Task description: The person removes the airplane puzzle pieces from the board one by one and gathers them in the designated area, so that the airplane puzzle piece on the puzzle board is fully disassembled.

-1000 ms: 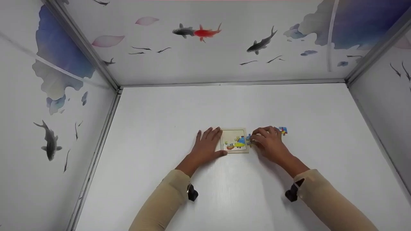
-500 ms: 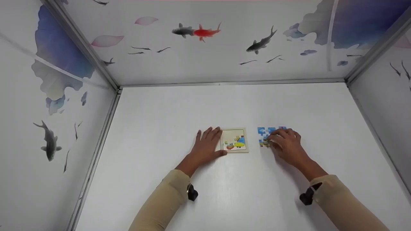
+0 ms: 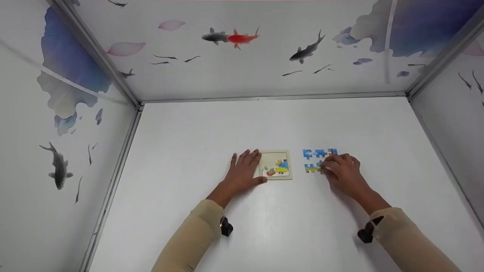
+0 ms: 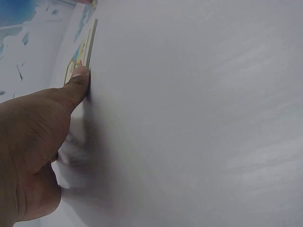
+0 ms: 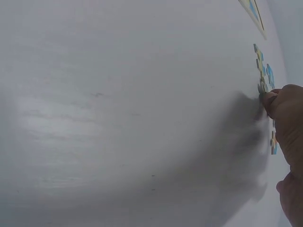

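A square wooden puzzle frame [image 3: 290, 166] lies flat, with a few coloured pieces [image 3: 281, 167] in its lower right part. My left hand [image 3: 244, 172] is spread at its left side, fingertips and thumb on the border; the left wrist view shows the thumb [image 4: 78, 80] on the frame's edge. To the right, my right hand [image 3: 345, 175] pinches a puzzle piece [image 5: 263, 86] at the table surface, mostly hidden by the fingers. Beside it are a lower-row piece [image 3: 310, 168] and blue pieces [image 3: 307, 153] in a row above.
The white table [image 3: 211, 128] is bordered by a left wall [image 3: 22, 124], a back wall [image 3: 261, 75] and a right wall [image 3: 450, 113], with painted fish and leaves. Black wrist devices [image 3: 227, 227] sit at both cuffs.
My right hand has moved right, away from the frame's right edge. The loose blue pieces, largely covered before, now show. My left hand stays on the frame.
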`<move>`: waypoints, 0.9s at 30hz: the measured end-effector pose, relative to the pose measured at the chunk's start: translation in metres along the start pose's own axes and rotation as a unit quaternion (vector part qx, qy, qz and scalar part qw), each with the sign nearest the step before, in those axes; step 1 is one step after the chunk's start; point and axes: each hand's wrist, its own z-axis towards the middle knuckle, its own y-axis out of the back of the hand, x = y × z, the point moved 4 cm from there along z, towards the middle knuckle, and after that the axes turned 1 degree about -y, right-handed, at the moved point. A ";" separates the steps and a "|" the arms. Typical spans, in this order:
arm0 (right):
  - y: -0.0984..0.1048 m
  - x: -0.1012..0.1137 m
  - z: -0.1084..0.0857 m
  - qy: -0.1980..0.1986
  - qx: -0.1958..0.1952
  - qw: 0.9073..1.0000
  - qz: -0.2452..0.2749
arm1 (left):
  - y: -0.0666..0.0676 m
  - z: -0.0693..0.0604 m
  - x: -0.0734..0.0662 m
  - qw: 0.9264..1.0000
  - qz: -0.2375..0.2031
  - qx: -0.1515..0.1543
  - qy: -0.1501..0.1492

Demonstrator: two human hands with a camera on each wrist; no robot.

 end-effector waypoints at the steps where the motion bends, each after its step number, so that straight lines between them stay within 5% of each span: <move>1: -0.001 0.000 0.000 0.002 -0.002 1.000 -0.001 | 0.000 0.000 0.000 1.000 0.002 0.000 0.000; 27: 0.001 0.001 -0.002 0.023 -0.004 0.999 -0.032 | 0.000 -0.001 0.001 1.000 -0.002 0.008 -0.001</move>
